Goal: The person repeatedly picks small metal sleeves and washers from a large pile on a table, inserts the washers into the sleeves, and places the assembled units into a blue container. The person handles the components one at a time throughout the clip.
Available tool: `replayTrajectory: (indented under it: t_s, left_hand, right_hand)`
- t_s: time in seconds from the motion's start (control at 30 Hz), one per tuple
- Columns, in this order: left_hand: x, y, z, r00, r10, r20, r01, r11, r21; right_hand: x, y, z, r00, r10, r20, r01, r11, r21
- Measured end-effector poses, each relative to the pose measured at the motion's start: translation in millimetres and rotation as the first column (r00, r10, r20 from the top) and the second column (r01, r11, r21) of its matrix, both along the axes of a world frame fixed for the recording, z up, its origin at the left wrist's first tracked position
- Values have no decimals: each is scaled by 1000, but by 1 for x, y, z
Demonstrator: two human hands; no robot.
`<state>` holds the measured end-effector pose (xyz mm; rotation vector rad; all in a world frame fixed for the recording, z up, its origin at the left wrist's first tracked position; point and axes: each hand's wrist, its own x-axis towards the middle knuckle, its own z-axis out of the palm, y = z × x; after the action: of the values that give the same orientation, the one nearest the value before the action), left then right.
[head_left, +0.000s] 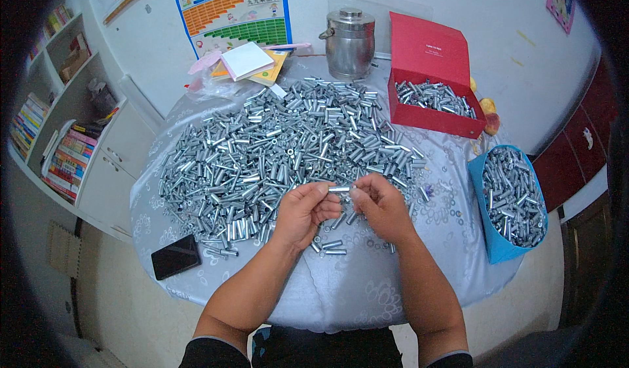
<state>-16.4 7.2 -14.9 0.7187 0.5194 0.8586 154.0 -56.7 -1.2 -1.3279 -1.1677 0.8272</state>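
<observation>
Between my two hands, a short shiny metal sleeve point(339, 189) lies level above the near edge of a big heap. My left hand point(306, 212) pinches its left end between thumb and fingertips, the other fingers curled. At the other end my right hand point(380, 204) is closed, thumb against fingers; any small part in that pinch is too small to make out. The heap of silvery metal sleeves point(262, 152) spreads over the table, with small washers and thin rods among them. Several loose sleeves point(334, 244) lie just below my hands.
A black phone point(176, 257) rests at the table's left edge. Sleeves fill a red box point(436, 124) with a raised lid and a blue bin point(485, 204) at right. Behind the heap stand a metal pot point(350, 43) and a notepad point(247, 60) on books. Patterned cloth point(327, 296) covers the table.
</observation>
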Motion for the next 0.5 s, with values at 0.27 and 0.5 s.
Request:
replayTrajectory:
  t_s: [0.27, 0.5]
  left_hand:
    - [0, -1, 0, 1000, 9, -3, -9, 1000, -4]
    - [0, -1, 1, 1000, 5, -10, -5, 1000, -4]
  right_hand:
    - [6, -2, -1, 996, 74, 59, -74, 997, 0]
    - [0, 0, 0, 1000, -11, 4, 11, 1000, -20]
